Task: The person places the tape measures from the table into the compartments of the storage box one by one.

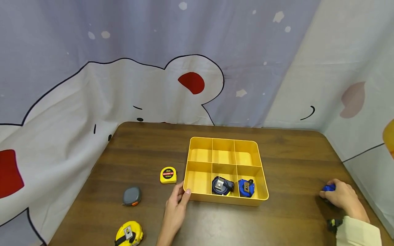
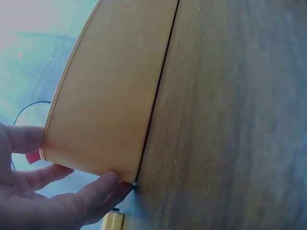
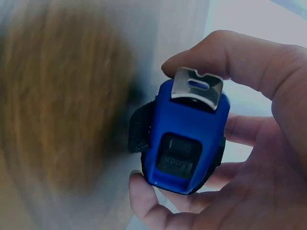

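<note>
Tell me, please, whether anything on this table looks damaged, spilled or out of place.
Nothing stands out; I see no spill. The yellow six-compartment tray looks whole, the left hand gripping its near left corner, and the blue tape measure in the right hand shows no visible damage.

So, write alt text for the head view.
A left hand holds the near left corner of a yellow six-compartment tray with two tape measures inside, while the right hand grips a blue tape measure at far right. Three more lie left of the tray.
</note>
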A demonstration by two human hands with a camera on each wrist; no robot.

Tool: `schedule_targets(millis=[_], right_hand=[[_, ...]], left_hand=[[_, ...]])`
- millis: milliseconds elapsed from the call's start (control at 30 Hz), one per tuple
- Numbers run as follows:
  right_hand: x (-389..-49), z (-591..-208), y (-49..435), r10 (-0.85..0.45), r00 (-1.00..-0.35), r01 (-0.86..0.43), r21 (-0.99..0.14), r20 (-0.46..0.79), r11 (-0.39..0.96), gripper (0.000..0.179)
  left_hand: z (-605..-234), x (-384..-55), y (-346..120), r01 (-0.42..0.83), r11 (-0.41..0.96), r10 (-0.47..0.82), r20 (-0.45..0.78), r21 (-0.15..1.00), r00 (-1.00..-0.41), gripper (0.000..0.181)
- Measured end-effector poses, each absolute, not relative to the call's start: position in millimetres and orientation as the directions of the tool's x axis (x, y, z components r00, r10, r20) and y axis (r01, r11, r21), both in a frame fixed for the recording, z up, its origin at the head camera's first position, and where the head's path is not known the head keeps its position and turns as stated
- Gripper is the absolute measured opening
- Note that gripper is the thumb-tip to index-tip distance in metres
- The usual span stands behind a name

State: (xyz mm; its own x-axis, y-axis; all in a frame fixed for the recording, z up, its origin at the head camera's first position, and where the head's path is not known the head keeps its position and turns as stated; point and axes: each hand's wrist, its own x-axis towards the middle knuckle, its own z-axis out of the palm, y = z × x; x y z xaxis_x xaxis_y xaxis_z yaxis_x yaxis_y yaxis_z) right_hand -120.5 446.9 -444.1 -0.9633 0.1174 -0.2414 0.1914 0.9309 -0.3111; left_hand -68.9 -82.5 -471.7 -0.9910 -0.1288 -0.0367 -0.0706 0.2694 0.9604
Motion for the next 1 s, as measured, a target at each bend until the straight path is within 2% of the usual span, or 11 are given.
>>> schedule_targets(millis=[333,700,1000], right_hand=[[-124,-419,401,0.076,-0.976,0.150,-0.370,-0.206,0.917,0.066],[-131,-394,336,-0.011,-0.993,0.038,-0.413,-0.116,0.910,0.061],[-134,-372,277,-0.079,-0.997,-0.079,-0.441,0.019,0.894,0.056]], left_hand=[[-471,-70,-83,-0.075,0.283,-0.125,-0.041,0.956,-0.991,0.043],[-471,-69,-83,-0.072,0.278,-0.113,-0.042,0.958,-0.993,0.043],[-470,-68,-83,-0.079,0.279,-0.120,-0.047,0.957,-0.992,0.042]])
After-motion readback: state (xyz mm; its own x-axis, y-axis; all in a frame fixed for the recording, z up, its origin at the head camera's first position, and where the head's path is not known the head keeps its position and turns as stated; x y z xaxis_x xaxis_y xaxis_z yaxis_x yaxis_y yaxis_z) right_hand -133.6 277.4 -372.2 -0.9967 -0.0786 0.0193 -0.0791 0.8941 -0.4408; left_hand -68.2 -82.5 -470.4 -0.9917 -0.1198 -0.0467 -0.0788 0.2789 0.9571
